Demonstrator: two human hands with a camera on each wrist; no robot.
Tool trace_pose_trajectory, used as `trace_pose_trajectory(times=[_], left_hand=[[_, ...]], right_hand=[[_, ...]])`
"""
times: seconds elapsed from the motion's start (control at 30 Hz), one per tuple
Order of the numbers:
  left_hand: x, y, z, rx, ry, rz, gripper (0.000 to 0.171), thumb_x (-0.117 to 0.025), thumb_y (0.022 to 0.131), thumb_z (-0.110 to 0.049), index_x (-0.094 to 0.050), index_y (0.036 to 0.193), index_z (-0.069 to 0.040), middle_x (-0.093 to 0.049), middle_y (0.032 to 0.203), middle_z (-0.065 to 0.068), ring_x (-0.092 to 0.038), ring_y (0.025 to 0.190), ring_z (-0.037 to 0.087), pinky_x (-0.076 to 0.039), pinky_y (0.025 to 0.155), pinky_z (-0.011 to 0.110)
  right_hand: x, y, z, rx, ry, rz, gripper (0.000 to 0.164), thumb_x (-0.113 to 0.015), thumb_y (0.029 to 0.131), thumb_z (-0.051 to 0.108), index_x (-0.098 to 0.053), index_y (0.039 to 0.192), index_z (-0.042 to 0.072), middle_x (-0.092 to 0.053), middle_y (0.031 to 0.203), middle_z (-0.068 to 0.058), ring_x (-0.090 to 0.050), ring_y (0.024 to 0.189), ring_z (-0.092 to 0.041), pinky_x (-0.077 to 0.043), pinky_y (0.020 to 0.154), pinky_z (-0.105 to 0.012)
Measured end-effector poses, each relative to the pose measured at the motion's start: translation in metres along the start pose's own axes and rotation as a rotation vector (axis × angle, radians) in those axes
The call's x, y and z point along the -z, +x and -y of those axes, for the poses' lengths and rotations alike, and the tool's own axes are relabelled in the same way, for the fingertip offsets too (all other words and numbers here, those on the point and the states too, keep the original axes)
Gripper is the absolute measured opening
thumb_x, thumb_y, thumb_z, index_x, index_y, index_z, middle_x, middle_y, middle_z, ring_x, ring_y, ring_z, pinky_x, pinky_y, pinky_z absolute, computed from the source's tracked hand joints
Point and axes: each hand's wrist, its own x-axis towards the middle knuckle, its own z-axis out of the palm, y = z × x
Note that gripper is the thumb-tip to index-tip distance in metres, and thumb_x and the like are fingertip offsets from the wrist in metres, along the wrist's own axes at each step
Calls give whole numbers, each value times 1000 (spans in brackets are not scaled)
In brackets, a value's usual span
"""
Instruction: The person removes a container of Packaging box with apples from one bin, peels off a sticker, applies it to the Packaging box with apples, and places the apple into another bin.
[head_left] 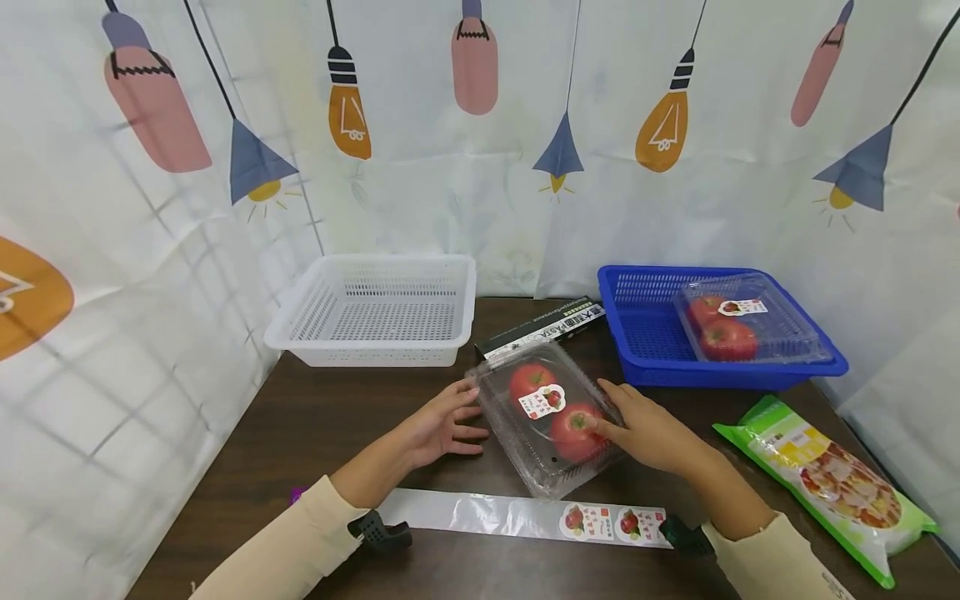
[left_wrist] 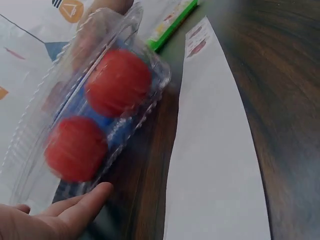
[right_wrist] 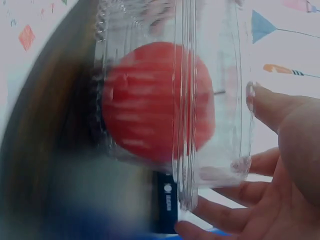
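Observation:
A clear plastic clamshell box [head_left: 513, 446] with two red apples [head_left: 577, 433] inside is held tilted in the middle of the head view. On its lid sits a white sticker [head_left: 542, 402] with a fruit picture. My right hand [head_left: 651, 427] grips the box's right side, thumb on the lid and fingers round the edge. At the left side is my left hand [head_left: 438, 427], its fingers spread and fingertips right by the box's edge. A strip of backing paper [head_left: 517, 518] with two similar stickers lies in front, partly under the forearms.
A white basket [head_left: 300, 335] stands at the back left. The blue basket [head_left: 645, 371] at back right holds another clear apple box [head_left: 783, 337]. Behind the held box lies a black-and-white pasta carton [head_left: 551, 327]. A green food bag [head_left: 847, 483] rests at the right.

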Motion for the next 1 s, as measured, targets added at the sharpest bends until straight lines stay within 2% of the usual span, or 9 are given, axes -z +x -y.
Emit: trace_pose_trajectory(times=[0.1,0.17,0.3,0.43,0.53,0.7,0.83,1.0], left_hand=[[-5,7,1,8,-4,6,76,-55,97,-42,-8,156,-31,-25,153,24,-46,124,47,-43,95,60],[-7,12,1,4,-14,4,78,-53,98,-43,-2,156,-32,-22,154,23,-43,127,46,-41,97,58],[-15,20,3,-12,-12,-26,80,-53,98,-40,-3,157,-17,-22,155,20,-39,131,41,-36,103,53],[-24,23,6,-26,72,-74,79,-60,95,-35,-15,155,-10,-34,150,18,-42,130,36,-37,103,51],[-29,25,4,-16,144,-106,83,-67,91,-39,-19,156,-17,-35,149,17,-48,125,36,-44,96,51],[-36,29,0,22,185,-114,92,-70,88,-43,-11,157,-30,-24,154,20,-57,111,40,-51,81,54],[-40,28,-4,32,161,-128,92,-70,88,-34,-9,157,-32,-37,145,21,-61,104,41,-52,77,52],[-48,31,-9,28,98,-116,93,-68,84,-29,-10,157,-31,-46,135,23,-61,104,43,-53,75,50]], right_hand=[[-4,-4,1,4,20,-13,86,-56,92,57,-31,148,-4,-46,135,-21,-49,120,-37,-37,99,-61],[-7,-4,3,7,20,-18,87,-57,92,58,-33,146,-6,-50,129,-18,-52,114,-34,-41,97,-58],[-14,-3,6,2,32,-19,88,-58,89,61,-40,143,-6,-53,114,-8,-53,101,-25,-46,90,-51],[-18,-3,9,-11,45,-21,86,-58,87,64,-45,141,-2,-52,106,-4,-52,93,-21,-48,83,-45],[-18,-4,9,-37,44,-24,84,-58,87,65,-47,139,0,-51,102,-3,-51,89,-20,-46,76,-41],[-15,-7,7,-77,72,-9,88,-58,86,65,-45,138,-6,-51,98,-3,-51,86,-19,-45,72,-37],[-9,-8,4,-37,116,-2,82,-60,88,60,-48,135,-6,-53,96,-2,-52,85,-18,-47,70,-35],[16,-8,-17,75,143,-76,62,-57,96,45,-53,134,-3,-63,95,-1,-58,83,-16,-50,69,-35]])
